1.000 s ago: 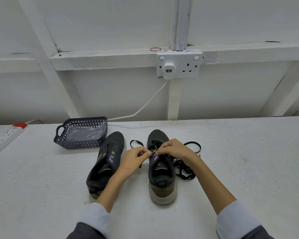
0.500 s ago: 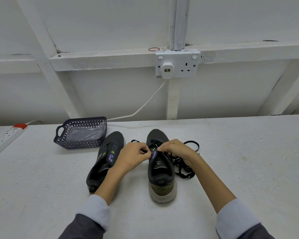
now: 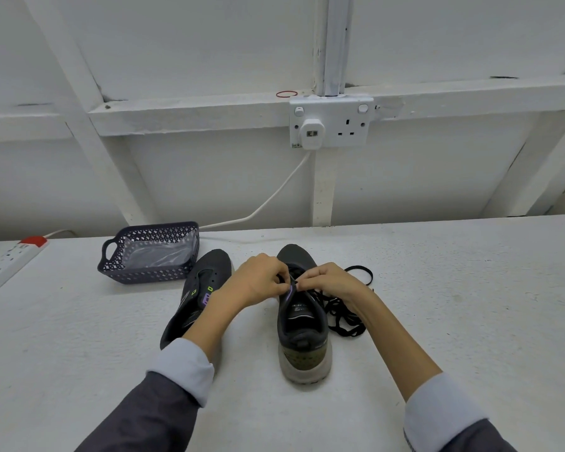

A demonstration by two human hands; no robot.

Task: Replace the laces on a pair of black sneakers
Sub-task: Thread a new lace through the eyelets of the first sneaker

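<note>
Pinching black lace [image 3: 343, 308] at the eyelets, left hand [image 3: 258, 282] and right hand [image 3: 330, 280] each keep a closed fingertip grip over the right sneaker [image 3: 302, 321], heel toward the person for reach (slack pooled beside it on the worktop [image 3: 454, 305]). Laceless left sneaker [image 3: 198, 295] waits alongside.

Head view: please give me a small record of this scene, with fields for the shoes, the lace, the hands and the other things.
right shoe: upright, heel toward camera, being laced
left shoe: leaning on its side, no lace
lace: black, loose pile right of the right shoe
left hand: pinching lace at the eyelets
right hand: pinching lace at the eyelets
basket: behind the left shoe
table: white
</note>
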